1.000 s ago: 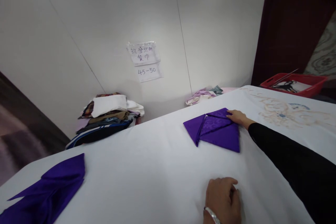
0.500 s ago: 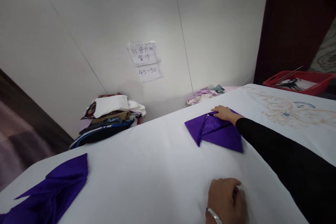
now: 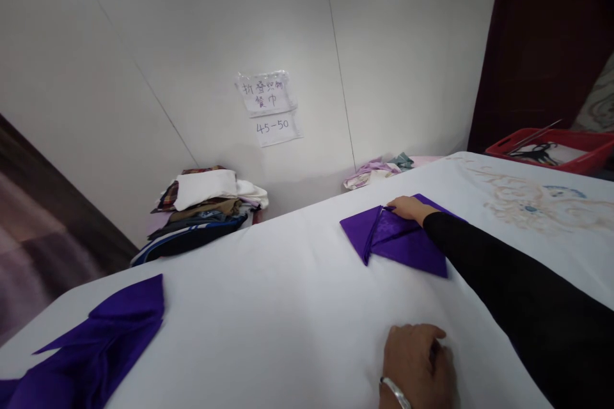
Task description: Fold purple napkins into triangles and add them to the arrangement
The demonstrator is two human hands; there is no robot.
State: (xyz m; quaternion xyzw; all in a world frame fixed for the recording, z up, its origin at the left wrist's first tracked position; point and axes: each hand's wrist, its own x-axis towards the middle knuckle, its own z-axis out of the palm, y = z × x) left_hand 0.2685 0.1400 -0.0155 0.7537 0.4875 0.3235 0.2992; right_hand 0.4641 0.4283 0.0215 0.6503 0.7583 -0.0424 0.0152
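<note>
A purple napkin (image 3: pixel 409 244), folded with slanting pleats, lies on the white tablecloth (image 3: pixel 268 307). My right hand (image 3: pixel 407 207), in a black sleeve, reaches over its far edge. The fingertips pinch the cloth near the top of the left-hand fold. Close to the bottom of the view, my left hand (image 3: pixel 416 364) rests on the tablecloth with its fingers curled in, apart from the napkin. It wears a silver bracelet, and nothing shows in its fingers. A second, loosely bunched purple napkin (image 3: pixel 103 345) lies at the table's left end, partly cut off by the frame.
Beyond the table's far edge stands a pile of folded clothes (image 3: pixel 206 211), with more crumpled fabric (image 3: pixel 371 174) farther right. A red basket (image 3: pixel 588 160) holding hangers sits at the far right. Handwritten paper signs (image 3: pixel 266 94) hang on the wall.
My right hand has shifted slightly left along the napkin's folded edge, fingers now drawn closer together. My left hand stays curled on the cloth. The view has moved a little.
</note>
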